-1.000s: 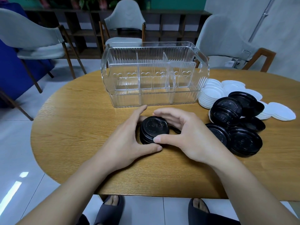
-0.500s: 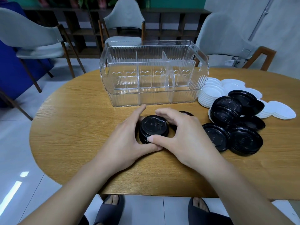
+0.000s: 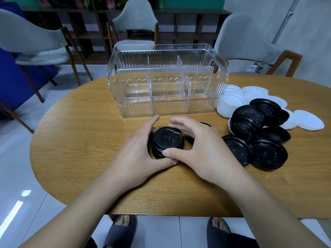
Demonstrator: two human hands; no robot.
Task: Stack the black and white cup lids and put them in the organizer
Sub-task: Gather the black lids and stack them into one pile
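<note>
We are cupping a short stack of black lids (image 3: 168, 141), glossy and round with embossed tops, between our left hand (image 3: 138, 154) and right hand (image 3: 198, 149), both curled around it on the wooden table (image 3: 80, 140), just before the clear organizer (image 3: 166, 81).

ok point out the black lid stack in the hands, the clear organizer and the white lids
black lid stack (image 3: 167, 138): head view, top lid's face
clear organizer (image 3: 166, 106): head view, front wall
white lids (image 3: 231, 101): head view, top of near pile

Bright even light, floor (image 3: 16, 210) glare, edges warped
</note>
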